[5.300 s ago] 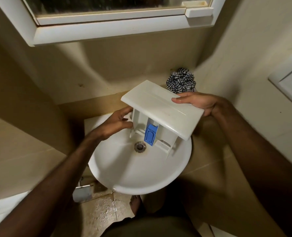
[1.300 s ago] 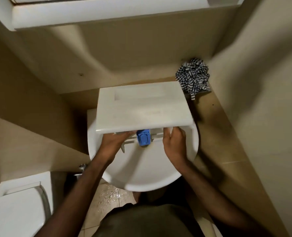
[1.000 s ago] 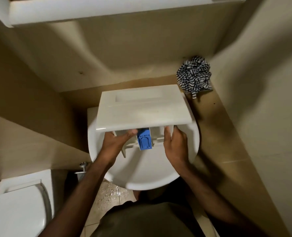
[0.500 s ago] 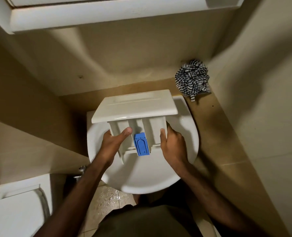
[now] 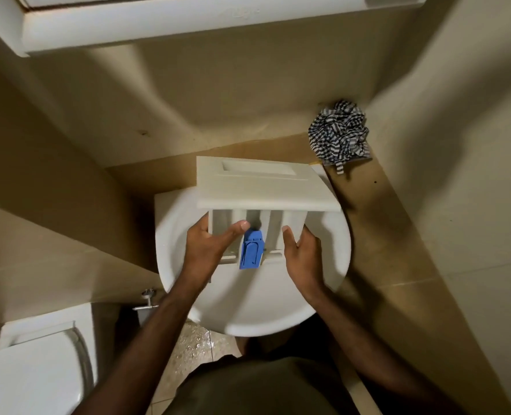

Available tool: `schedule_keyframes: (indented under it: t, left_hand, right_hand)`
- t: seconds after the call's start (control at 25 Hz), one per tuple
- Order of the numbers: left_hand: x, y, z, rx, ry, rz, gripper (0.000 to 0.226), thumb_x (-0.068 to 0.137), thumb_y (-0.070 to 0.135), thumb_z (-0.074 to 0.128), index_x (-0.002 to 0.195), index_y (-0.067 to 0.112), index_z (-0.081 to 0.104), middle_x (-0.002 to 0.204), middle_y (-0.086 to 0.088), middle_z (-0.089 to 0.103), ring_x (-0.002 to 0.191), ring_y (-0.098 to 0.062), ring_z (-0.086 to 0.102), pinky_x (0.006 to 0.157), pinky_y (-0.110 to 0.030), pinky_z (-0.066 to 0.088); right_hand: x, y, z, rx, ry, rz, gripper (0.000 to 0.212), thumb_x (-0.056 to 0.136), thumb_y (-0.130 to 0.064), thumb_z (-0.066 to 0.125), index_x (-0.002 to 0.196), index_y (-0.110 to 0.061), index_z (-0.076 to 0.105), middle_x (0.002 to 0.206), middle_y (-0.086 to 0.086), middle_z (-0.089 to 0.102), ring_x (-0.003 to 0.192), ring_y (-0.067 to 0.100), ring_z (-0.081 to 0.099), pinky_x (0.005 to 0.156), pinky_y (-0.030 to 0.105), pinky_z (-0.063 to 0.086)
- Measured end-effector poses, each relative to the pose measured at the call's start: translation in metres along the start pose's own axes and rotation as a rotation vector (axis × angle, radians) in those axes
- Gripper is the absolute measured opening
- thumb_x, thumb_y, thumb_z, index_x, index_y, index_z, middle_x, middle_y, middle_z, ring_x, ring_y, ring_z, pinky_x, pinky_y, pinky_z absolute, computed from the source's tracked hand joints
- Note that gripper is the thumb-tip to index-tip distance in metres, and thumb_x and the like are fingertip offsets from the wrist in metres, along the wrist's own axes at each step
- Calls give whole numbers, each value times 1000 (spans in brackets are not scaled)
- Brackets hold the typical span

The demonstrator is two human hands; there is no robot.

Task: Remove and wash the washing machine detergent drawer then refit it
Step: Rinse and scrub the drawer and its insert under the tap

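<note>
— Where is the drawer (image 5: 263, 187)?

— Held over the white basin (image 5: 248, 307), toward its back. The broad front panel faces up and away from the person, and the compartments hang below it, open toward the camera.

— What is inside it?

— A row of white dividers, and a blue insert (image 5: 251, 250) in the middle section, reaching down past the lower edge of the drawer.

— How are the hands placed?

— One on each side. The left hand (image 5: 208, 247) grips the left wall, its thumb laid across the front of the compartments with the tip just beside the top of the blue insert. The rest of its fingers are wrapped behind the drawer, out of sight. The right hand (image 5: 302, 253) clasps the right wall, thumb pointing up along the front, the other fingers curled round the outer side.

— So both are closed on it?

— Yes, both hold the drawer firmly between thumb and fingers.

— And around the basin?

— A crumpled black-and-white checked cloth (image 5: 339, 134) lies on the brown counter (image 5: 377, 211) at the back right, near the drawer's corner but apart from it. A white toilet (image 5: 32, 369) sits at the lower left, and the floor (image 5: 188, 345) below the basin looks wet. A white window frame (image 5: 188, 16) runs across the top.
</note>
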State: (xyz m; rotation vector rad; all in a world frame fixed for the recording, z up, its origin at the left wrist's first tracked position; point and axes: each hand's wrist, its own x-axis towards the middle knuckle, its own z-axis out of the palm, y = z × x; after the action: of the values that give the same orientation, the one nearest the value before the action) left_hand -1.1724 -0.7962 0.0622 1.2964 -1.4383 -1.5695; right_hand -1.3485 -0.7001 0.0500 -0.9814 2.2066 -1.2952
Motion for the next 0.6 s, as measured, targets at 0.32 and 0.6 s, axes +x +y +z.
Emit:
schedule_keyframes:
  t: [0.32,0.6]
  left_hand:
    - [5,9,8,-79,63,-62,38,66,52,93,93,30,78,92,5,82,89,-12,78,63,-23,61]
    - [2,9,11,-11,-41,-7,31,70,53,90,94,38,78,94,9,82,86,-6,77,63,-17,58]
  right_hand:
    - [10,-4,3,-82,12,-42,25,107,-18,57,113,4,68,88,19,74,82,39,69,78,43,56]
    - [12,12,-5,-74,40,-14,29,108,-22,57,110,5,67,78,18,71,75,38,67,75,43,54]
